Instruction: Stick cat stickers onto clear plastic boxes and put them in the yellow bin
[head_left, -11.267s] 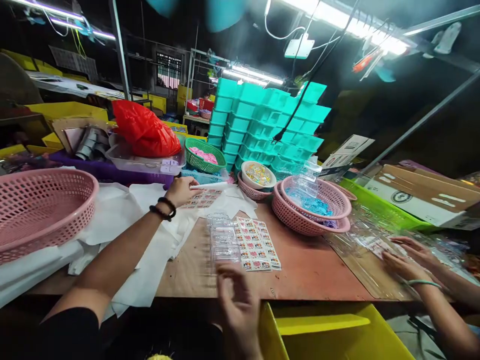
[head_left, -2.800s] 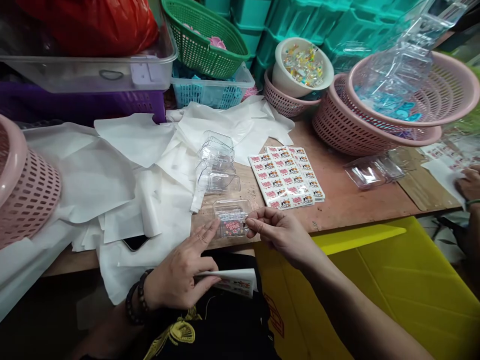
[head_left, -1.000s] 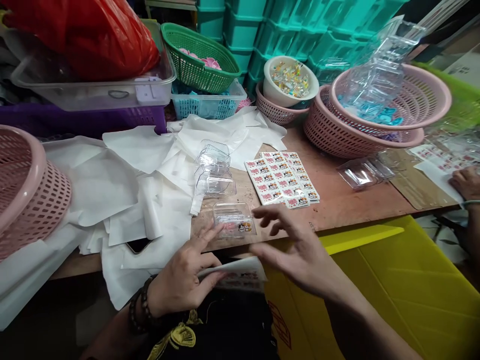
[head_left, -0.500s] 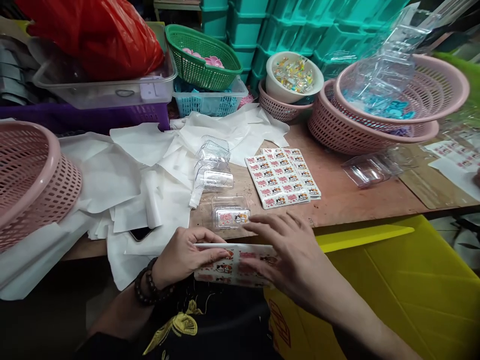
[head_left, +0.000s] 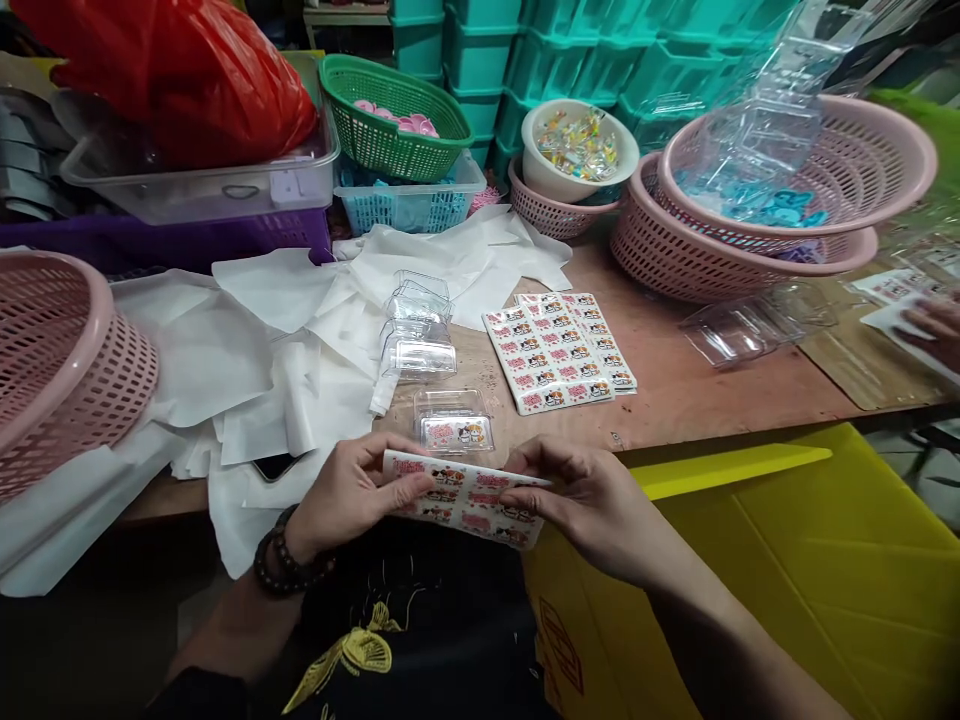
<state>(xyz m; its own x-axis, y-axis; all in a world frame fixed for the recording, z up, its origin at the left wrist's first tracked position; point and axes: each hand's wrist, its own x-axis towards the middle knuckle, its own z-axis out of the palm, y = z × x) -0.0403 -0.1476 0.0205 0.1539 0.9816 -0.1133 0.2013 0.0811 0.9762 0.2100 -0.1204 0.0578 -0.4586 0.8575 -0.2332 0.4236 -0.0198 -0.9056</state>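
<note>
A sheet of cat stickers (head_left: pixel 469 500) is held between my two hands, over the table's front edge. My left hand (head_left: pixel 358 495) pinches its left end, thumb on the printed face. At the right end, my right hand (head_left: pixel 574 500) grips the sheet between thumb and fingers. Just beyond them lies a clear plastic case (head_left: pixel 452 425) with one cat sticker on it. More clear plastic cases (head_left: pixel 420 335) are bunched behind it. To the right rests a stack of sticker sheets (head_left: pixel 555 350), printed side up.
White backing paper (head_left: pixel 292 330) litters the left side, partly over a phone (head_left: pixel 277 467). Pink baskets (head_left: pixel 750 265) stand back right, another pink basket (head_left: pixel 67 340) at left. A yellow box (head_left: pixel 750 580) sits below the table. Another person's hand (head_left: pixel 934 325) shows at far right.
My right hand has come down from above the sheet and now pinches its right end. The sheet has risen and tilted, showing more of its printed face.
</note>
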